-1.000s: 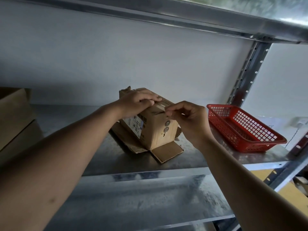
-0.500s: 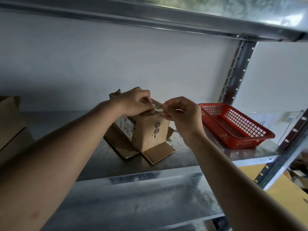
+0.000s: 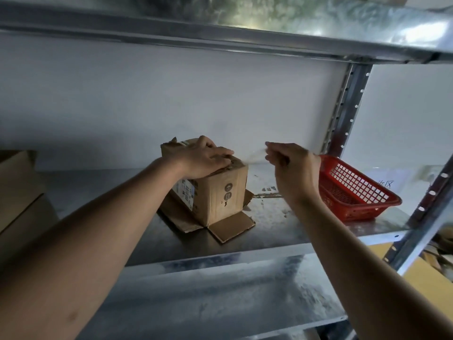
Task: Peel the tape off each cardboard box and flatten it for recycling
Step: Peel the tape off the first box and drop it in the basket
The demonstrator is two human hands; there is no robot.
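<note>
Brown cardboard box [image 3: 215,192] with black printed symbols and a white label; beside it a red lattice basket [image 3: 355,190] on the mottled grey metal shelf [image 3: 282,217].

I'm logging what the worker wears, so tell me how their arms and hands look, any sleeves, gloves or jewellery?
Both forearms are bare with no sleeves in view. The left hand and right hand wear no gloves; no rings, watch or bracelets show.
</note>
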